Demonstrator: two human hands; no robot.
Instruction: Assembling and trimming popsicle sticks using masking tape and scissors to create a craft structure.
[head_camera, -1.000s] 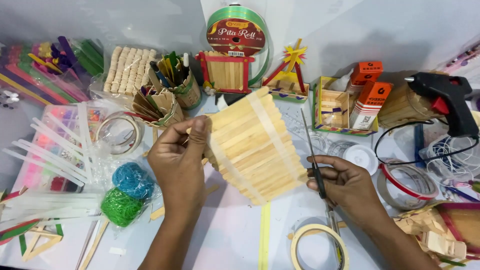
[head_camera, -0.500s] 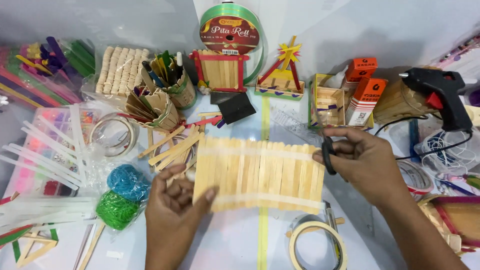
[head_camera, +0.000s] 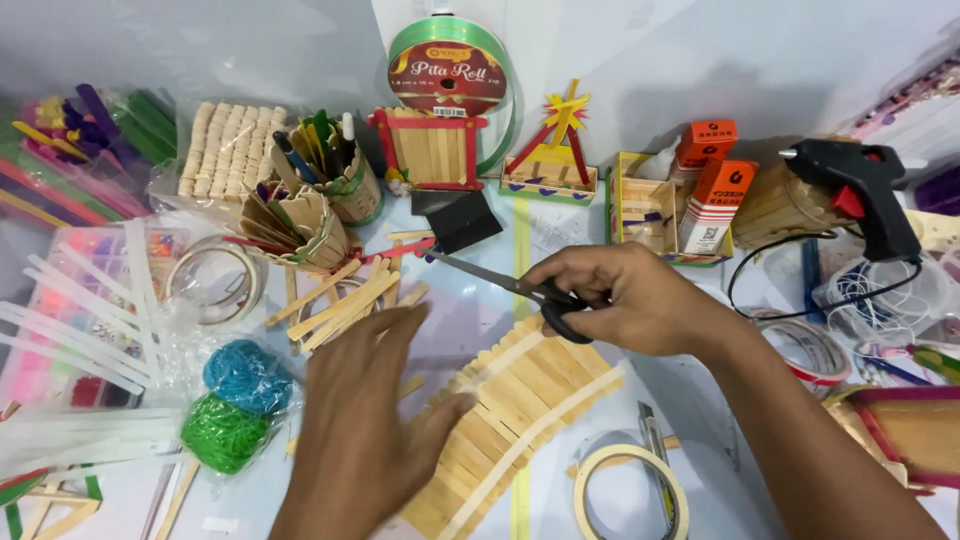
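Stick panel lies flat, near centre, long axis running near-left to far-right. Left hand, fingers spread, presses its near-left end. Right hand grips scissors over the far-right end, blades pointing left.

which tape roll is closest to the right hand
The red-edged tape roll just beside the right hand's wrist; the cream roll lies lower down, the clear one far left.

A hobby craft corner — the pale surface is crowded with loose wooden craft sticks, a black hot-glue gun, a green ribbon spool and small stick-built models — handmade work everywhere
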